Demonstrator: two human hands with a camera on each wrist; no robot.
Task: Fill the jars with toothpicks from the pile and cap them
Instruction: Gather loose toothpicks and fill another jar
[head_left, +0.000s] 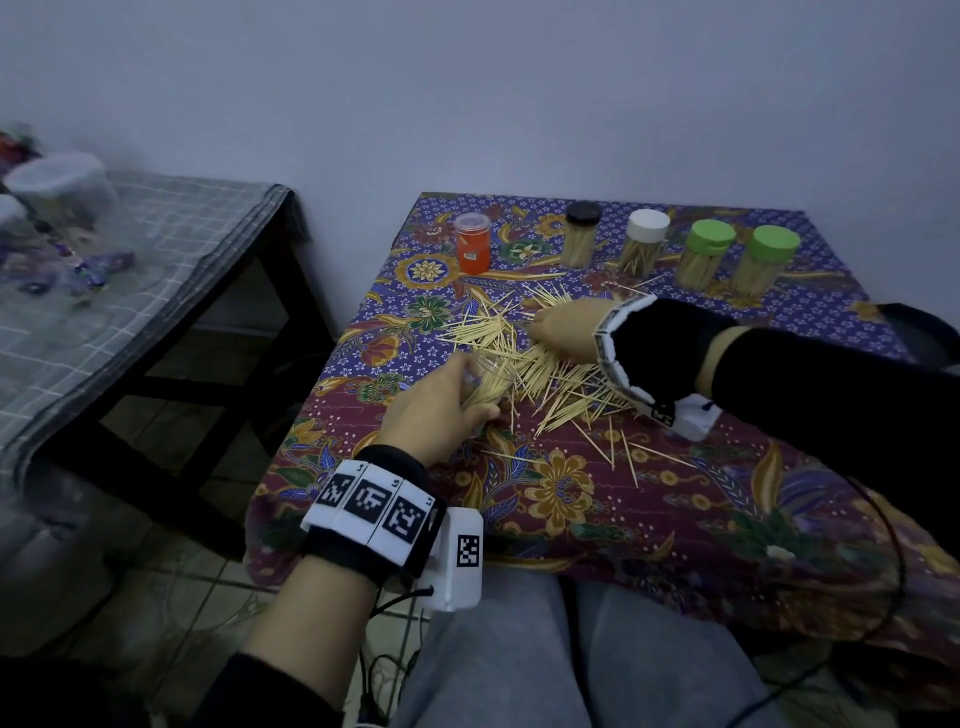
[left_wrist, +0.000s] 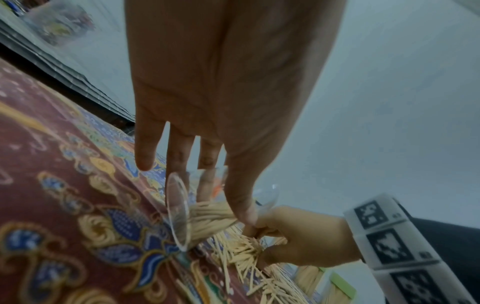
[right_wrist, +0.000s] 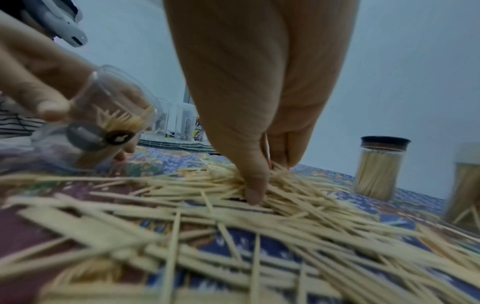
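Across the middle of the surface (head_left: 597, 499), which wears a purple and maroon floral cloth, lies the pile of toothpicks (head_left: 540, 364), spread loose with strays trailing toward the near edge. Along the far edge stands a row of capped jars: an orange jar (head_left: 472, 243) with a clear lid at the left, then a black-lidded jar (head_left: 582, 235), a white-lidded jar (head_left: 644, 241) and two green-lidded jars (head_left: 709, 254) (head_left: 766, 260), the last four packed with toothpicks. To the left, apart from all this, a second table under grey checked cloth (head_left: 130, 291) carries blurred clear containers.

Over the pile's far part the right hand (head_left: 569, 327) reaches down, fingers and thumb drawn together and pinching a small bunch of toothpicks, as the right wrist view shows. At the pile's near-left edge the left hand (head_left: 436, 410) grips a clear uncapped jar (head_left: 485, 379), fingers and thumb wrapped round its wall. This jar is tilted on its side, mouth toward the pile, with a bundle of toothpicks already lying inside it. Both wrists carry black bands with white marker blocks.
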